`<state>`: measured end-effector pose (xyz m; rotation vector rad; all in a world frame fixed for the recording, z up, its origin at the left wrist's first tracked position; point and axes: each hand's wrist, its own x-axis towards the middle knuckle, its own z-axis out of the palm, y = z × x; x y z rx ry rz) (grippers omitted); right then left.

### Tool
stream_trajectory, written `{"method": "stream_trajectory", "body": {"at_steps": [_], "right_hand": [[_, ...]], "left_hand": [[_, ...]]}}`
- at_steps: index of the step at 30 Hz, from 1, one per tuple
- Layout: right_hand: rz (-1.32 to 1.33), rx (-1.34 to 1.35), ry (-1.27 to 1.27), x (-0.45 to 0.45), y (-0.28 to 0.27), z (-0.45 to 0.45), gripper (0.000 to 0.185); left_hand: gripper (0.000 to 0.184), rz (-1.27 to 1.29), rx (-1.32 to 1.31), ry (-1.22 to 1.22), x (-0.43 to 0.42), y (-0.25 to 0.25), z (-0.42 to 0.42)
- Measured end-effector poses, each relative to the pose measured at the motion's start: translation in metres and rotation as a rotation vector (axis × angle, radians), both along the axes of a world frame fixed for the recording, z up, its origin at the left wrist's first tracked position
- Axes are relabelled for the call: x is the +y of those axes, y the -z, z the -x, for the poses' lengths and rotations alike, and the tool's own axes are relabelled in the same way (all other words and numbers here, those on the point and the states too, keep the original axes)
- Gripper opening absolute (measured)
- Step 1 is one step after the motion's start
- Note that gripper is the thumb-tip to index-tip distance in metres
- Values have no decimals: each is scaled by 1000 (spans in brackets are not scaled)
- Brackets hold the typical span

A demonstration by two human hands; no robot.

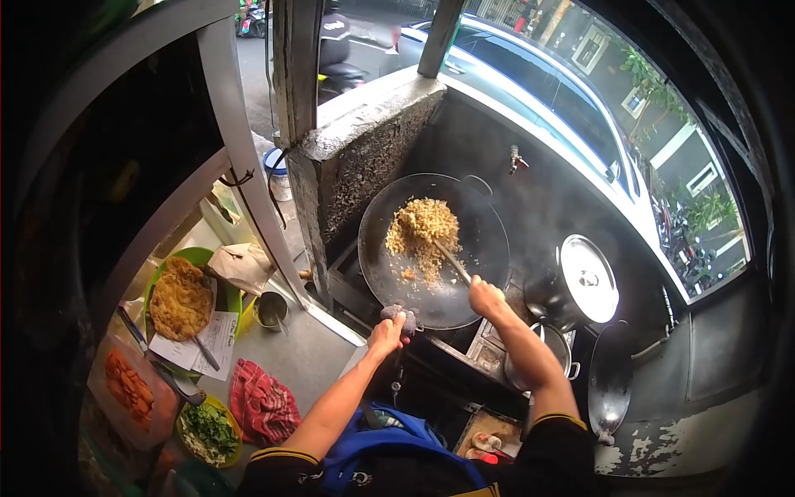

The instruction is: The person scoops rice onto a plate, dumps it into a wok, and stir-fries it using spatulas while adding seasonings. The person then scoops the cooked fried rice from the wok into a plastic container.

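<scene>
A large dark wok [476,240] sits on the stove, with fried rice [424,232] heaped in its upper left half and loose grains lower down. My left hand [387,335] is closed around a grey cloth [399,316] at the wok's near handle. In my right hand [487,298] is the shaft of a long-handled cooking utensil [451,262]. It slants over the wok with its far end in the rice, so the shape of its head is hidden.
Right of the wok stand a lidded steel pot [571,277] and a smaller pot [538,356]; another wok [609,381] leans further right. The left counter holds a plate with an omelette [180,298], a red cloth [261,402], chopped greens [209,429] and bagged orange pieces [128,385].
</scene>
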<state>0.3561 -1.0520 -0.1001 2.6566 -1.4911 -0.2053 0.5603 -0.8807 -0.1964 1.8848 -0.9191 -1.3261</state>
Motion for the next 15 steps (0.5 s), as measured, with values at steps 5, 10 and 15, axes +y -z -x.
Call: {"method": "stream_trajectory", "body": {"at_steps": [5, 10, 15], "right_hand": [[-128, 370, -110, 59, 58, 34, 32], [-105, -39, 87, 2, 3, -34, 16], [-279, 165, -78, 72, 102, -4, 23]], "left_hand": [[79, 21, -50, 9, -1, -4, -3], [78, 9, -2, 30, 0, -10, -5], [77, 4, -33, -18, -1, -10, -2]]}}
